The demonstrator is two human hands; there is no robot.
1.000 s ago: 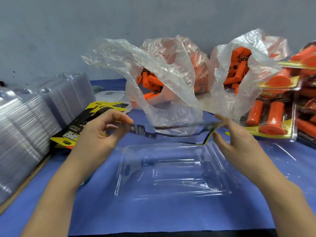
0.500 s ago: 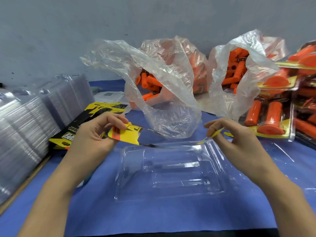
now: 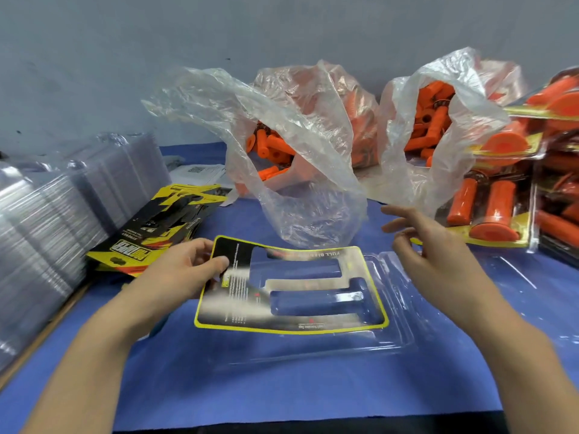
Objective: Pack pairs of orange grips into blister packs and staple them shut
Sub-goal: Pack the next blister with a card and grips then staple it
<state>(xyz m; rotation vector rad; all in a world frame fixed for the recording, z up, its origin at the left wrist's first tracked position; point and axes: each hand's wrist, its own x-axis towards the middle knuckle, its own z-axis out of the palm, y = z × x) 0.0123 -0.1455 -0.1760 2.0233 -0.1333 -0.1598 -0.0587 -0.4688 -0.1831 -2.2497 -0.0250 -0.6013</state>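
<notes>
Head view: left fingers (image 3: 219,263) pinch the seemingly light, bendy card (image 3: 235,296) by its edge; right fingers (image 3: 404,215) spread, empty.

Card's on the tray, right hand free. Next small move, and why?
Probably reach the right hand into the open bag beside it for orange grips. That hand is open and empty, while the left hand pinches the card insert laid over the blister tray, cutouts unfilled.
</notes>
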